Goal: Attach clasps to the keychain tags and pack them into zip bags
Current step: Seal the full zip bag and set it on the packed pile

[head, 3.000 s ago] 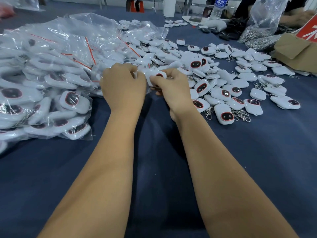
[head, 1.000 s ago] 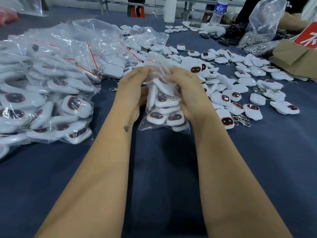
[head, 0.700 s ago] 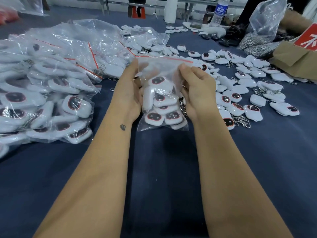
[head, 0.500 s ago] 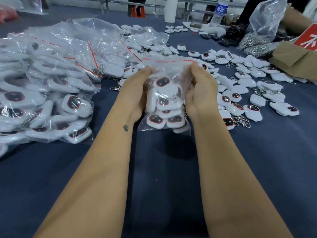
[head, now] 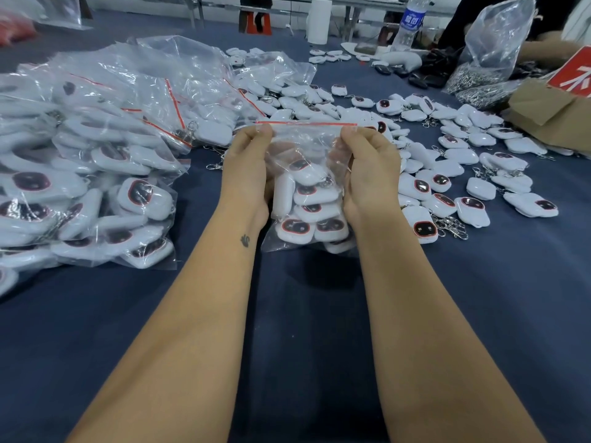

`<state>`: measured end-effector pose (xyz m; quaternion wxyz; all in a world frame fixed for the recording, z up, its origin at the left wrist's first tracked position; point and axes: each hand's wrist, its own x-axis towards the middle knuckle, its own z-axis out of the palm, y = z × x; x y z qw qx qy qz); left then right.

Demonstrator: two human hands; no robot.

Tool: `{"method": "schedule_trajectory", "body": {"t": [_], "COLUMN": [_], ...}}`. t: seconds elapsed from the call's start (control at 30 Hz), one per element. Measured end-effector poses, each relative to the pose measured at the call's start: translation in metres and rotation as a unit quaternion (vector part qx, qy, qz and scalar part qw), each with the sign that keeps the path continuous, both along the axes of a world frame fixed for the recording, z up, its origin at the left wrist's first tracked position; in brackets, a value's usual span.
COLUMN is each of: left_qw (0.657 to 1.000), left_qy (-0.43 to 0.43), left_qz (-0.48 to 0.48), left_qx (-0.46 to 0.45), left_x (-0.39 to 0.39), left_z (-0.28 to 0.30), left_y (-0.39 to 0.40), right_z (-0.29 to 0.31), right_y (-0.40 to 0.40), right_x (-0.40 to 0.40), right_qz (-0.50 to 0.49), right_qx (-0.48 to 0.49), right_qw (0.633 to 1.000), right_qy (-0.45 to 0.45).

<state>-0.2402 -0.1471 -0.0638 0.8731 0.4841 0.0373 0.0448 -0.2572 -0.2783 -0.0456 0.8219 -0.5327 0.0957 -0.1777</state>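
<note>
I hold a clear zip bag (head: 307, 145) with a red seal strip upright over the blue table, filled with several white keychain tags with dark red-rimmed faces. My left hand (head: 248, 167) pinches its top left corner and my right hand (head: 367, 167) pinches its top right corner, so the strip is stretched flat between them. The bag's bottom rests near my wrists. Loose white tags (head: 441, 183) with metal clasps lie scattered to the right.
A big heap of filled zip bags (head: 96, 148) covers the left of the blue table (head: 303, 314). At the back right stand a bag of metal clasps (head: 479, 71), a cardboard box (head: 550, 110), a water bottle (head: 411, 24), and another person's arm.
Earlier my hands worked low among the loose tags. Since then the filled bag has come up between them, and my fingers have slid from its sides to the top corners, pulling the seal strip taut.
</note>
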Motion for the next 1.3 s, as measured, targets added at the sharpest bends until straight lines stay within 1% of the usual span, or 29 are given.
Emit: {"method": "schedule_trajectory", "body": {"t": [0.2, 0.33, 0.6, 0.7, 0.77, 0.87, 1.17, 1.23, 1.3], "left_qw": [0.997, 0.996, 0.994, 0.994, 0.993, 0.992, 0.995, 0.995, 0.994], "left_qy": [-0.005, 0.004, -0.007, -0.001, 0.021, 0.044, 0.009, 0.007, 0.003], "left_qz": [0.03, 0.033, 0.027, 0.023, 0.024, 0.047, 0.08, 0.079, 0.071], "left_qx": [-0.065, -0.083, -0.106, -0.11, -0.109, -0.109, -0.056, -0.063, -0.081], "left_x": [-0.0029, -0.0043, -0.0043, -0.004, -0.0032, -0.0011, -0.0049, -0.0058, -0.0062], "left_z": [0.0026, 0.004, 0.0047, 0.0035, 0.0038, 0.0037, 0.0052, 0.0056, 0.0057], "left_y": [-0.002, -0.0006, 0.0, 0.0, 0.0006, 0.002, 0.0, -0.0006, 0.0005], "right_z": [-0.0022, -0.0024, -0.0039, -0.0044, -0.0047, -0.0056, -0.0092, -0.009, -0.0082], "right_y": [-0.0001, -0.0004, -0.0004, 0.0014, 0.0013, 0.0, 0.0032, 0.0025, 0.0015], "right_x": [0.0017, 0.0012, 0.0034, 0.0033, 0.0029, 0.0032, 0.0044, 0.0048, 0.0052], "right_qz": [-0.004, 0.001, 0.056, 0.063, 0.061, 0.052, -0.016, -0.008, 0.027], "right_qx": [0.01, 0.019, -0.056, -0.047, -0.046, -0.048, -0.099, -0.098, -0.079], "right_qw": [1.0, 1.0, 0.997, 0.997, 0.997, 0.998, 0.995, 0.995, 0.997], "right_qy": [-0.014, -0.015, 0.004, 0.004, 0.005, 0.003, 0.004, 0.004, 0.001]}}
